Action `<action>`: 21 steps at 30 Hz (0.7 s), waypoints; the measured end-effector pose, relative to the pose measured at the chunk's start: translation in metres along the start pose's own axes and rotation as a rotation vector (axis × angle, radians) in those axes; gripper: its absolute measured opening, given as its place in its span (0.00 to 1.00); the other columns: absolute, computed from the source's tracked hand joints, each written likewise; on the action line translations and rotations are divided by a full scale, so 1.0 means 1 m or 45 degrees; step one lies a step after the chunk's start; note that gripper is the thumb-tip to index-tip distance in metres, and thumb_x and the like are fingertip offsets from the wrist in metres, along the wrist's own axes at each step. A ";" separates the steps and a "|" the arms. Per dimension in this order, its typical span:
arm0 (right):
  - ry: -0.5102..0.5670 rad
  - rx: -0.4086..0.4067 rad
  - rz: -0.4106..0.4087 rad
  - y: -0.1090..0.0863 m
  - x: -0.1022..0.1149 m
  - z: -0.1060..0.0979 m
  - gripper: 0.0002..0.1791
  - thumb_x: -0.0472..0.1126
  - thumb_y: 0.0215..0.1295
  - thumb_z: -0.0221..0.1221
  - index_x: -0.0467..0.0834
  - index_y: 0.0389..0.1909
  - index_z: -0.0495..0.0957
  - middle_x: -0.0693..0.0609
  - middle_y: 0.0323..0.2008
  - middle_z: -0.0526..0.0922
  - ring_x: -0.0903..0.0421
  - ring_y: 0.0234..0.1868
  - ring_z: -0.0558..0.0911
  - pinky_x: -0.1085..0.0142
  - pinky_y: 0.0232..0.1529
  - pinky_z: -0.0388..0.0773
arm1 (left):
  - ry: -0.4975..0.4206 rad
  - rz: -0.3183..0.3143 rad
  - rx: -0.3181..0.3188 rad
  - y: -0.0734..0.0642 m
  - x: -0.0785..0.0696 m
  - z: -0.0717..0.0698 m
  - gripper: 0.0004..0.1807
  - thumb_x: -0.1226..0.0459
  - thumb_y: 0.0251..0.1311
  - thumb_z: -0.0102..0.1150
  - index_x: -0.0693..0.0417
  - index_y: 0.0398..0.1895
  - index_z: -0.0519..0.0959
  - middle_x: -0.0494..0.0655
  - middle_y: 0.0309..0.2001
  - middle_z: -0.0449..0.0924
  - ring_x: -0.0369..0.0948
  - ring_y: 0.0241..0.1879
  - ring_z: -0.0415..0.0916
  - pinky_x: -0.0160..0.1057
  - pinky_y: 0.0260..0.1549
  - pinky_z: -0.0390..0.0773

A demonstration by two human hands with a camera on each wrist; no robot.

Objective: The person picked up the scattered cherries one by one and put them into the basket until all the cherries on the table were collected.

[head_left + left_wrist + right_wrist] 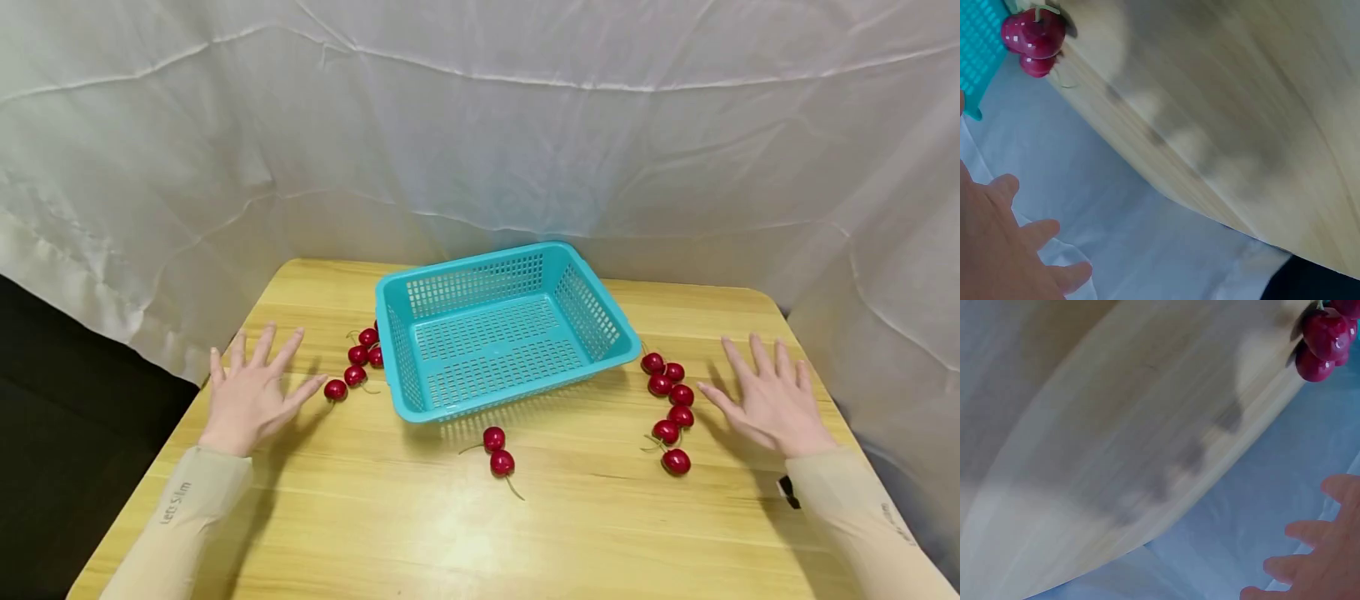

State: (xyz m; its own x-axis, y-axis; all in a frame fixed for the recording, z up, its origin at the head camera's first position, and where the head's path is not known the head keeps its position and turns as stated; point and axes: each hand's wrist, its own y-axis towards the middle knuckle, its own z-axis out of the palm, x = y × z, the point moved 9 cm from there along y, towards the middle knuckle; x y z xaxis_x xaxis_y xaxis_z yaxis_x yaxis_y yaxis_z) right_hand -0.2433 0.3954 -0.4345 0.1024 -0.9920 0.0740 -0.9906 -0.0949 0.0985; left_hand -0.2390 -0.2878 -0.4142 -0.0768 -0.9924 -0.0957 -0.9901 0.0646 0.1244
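Observation:
My left hand [251, 400] is spread with straight fingers over the left side of the table, holding nothing. Its thumb tip comes close to a red cherry [335, 390], the nearest of several along the basket's left side. On the right, my right hand [772, 404] is likewise spread and holds nothing, beside a line of several cherries [681, 417]. Between the hands stands a turquoise plastic basket [502, 402] with mesh walls and nothing inside. In front of it lie two stemmed cherries [502, 463]. Both wrist views show shiny cherries [1044, 34] [1325, 334] and part of each hand.
The wooden table [585, 542] has rounded far corners. Behind it and along the sides hangs a pale cloth [480, 150]. A dark area [67, 450] lies past the left edge. Something small and black [788, 492] shows at the right cuff.

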 end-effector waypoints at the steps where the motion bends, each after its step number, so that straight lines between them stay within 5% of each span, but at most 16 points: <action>1: -0.003 -0.001 -0.009 0.002 0.002 -0.001 0.49 0.70 0.69 0.48 0.50 0.82 0.43 0.27 0.77 0.46 0.20 0.75 0.43 0.21 0.67 0.40 | -0.014 0.002 -0.001 0.000 -0.001 0.000 0.46 0.31 0.65 0.42 0.37 0.82 0.49 0.65 0.79 0.48 0.76 0.75 0.42 0.81 0.67 0.36; 7: 0.076 -0.015 -0.076 0.019 0.024 -0.014 0.47 0.66 0.71 0.49 0.48 0.82 0.45 0.26 0.76 0.50 0.21 0.74 0.51 0.24 0.67 0.49 | -0.204 0.041 0.019 0.006 -0.018 -0.004 0.43 0.37 0.70 0.43 0.48 0.80 0.53 0.69 0.77 0.53 0.73 0.73 0.49 0.78 0.68 0.46; 15: 0.650 -0.012 -0.133 0.041 0.074 -0.027 0.35 0.56 0.79 0.43 0.45 0.80 0.52 0.31 0.74 0.61 0.26 0.70 0.64 0.29 0.65 0.61 | -0.552 0.051 0.040 0.016 -0.052 -0.008 0.37 0.43 0.75 0.41 0.57 0.77 0.59 0.65 0.74 0.63 0.65 0.72 0.61 0.68 0.68 0.62; 21: 1.001 0.084 -0.171 0.056 0.110 -0.027 0.33 0.53 0.82 0.38 0.42 0.79 0.51 0.30 0.73 0.64 0.30 0.71 0.67 0.34 0.67 0.65 | -0.816 0.006 0.115 0.025 -0.079 -0.003 0.33 0.48 0.75 0.45 0.60 0.73 0.64 0.63 0.63 0.76 0.60 0.61 0.77 0.60 0.60 0.77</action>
State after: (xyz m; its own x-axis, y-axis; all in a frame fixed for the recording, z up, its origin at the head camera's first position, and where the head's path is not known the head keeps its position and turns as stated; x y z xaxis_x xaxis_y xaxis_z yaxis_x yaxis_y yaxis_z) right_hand -0.2855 0.2833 -0.3941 0.2310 -0.6248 0.7458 -0.9660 -0.2388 0.0992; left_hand -0.2575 -0.2078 -0.4006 -0.1086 -0.7349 -0.6694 -0.9934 0.1052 0.0457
